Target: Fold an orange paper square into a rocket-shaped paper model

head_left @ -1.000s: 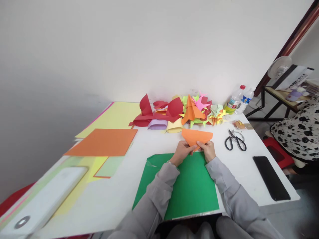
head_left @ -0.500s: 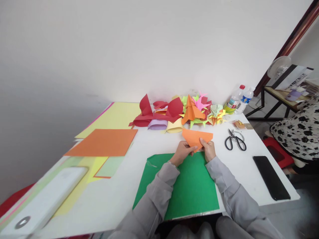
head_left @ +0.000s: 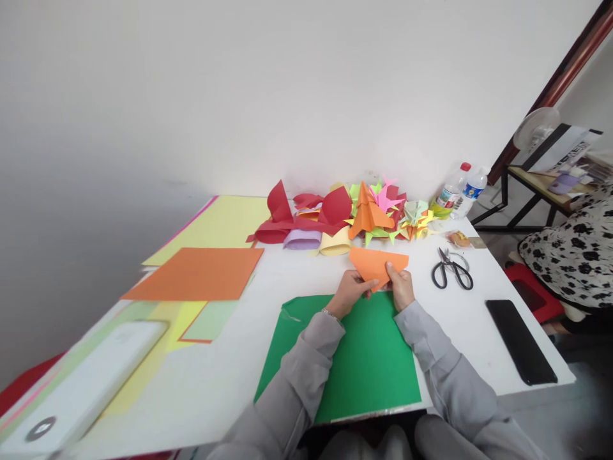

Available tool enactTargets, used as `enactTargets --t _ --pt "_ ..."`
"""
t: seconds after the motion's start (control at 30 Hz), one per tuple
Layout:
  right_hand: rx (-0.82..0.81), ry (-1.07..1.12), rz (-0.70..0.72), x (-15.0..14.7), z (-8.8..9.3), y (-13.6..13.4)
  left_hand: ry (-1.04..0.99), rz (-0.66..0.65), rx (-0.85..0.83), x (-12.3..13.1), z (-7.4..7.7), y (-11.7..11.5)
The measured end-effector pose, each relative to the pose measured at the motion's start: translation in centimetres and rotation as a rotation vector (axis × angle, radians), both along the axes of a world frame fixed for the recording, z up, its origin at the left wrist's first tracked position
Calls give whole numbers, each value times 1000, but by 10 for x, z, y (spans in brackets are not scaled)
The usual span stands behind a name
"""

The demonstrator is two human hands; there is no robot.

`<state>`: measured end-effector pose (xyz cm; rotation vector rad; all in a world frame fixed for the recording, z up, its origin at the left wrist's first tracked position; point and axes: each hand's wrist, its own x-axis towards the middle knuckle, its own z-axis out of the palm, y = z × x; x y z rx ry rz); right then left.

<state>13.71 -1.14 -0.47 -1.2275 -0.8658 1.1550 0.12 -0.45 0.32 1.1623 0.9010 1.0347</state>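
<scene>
Between my hands is a folded piece of orange paper (head_left: 376, 263), wide along its far edge and narrowing to a point toward me. My left hand (head_left: 350, 292) pinches its lower left side, thumb lying on top. On the right side my right hand (head_left: 401, 286) grips it, with the thumb pressed on the upper face. Fingers beneath the paper are partly hidden. Both hands are over the far edge of a green sheet (head_left: 368, 358) on the white table (head_left: 215, 396).
Folded paper models, including an orange plane (head_left: 368, 214) and red pieces (head_left: 278, 217), line the wall. Bottles (head_left: 449, 195), scissors (head_left: 450, 268) and a black phone (head_left: 520, 342) are right. Orange sheets (head_left: 196, 275) and a white device (head_left: 90, 383) lie left. A person (head_left: 569, 249) sits at far right.
My right thumb has shifted slightly up on the orange paper. Both hands keep their hold, and the rest looks the same apart from a tiny view shift.
</scene>
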Motion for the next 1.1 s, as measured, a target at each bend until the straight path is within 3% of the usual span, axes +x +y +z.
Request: enactTargets --t 0.7,1.1 --pt "41 -3 -73 4 9 3 -61 39 -76 -1 3 1" --pt "77 46 -142 7 5 5 -96 46 -100 -4 1 3"
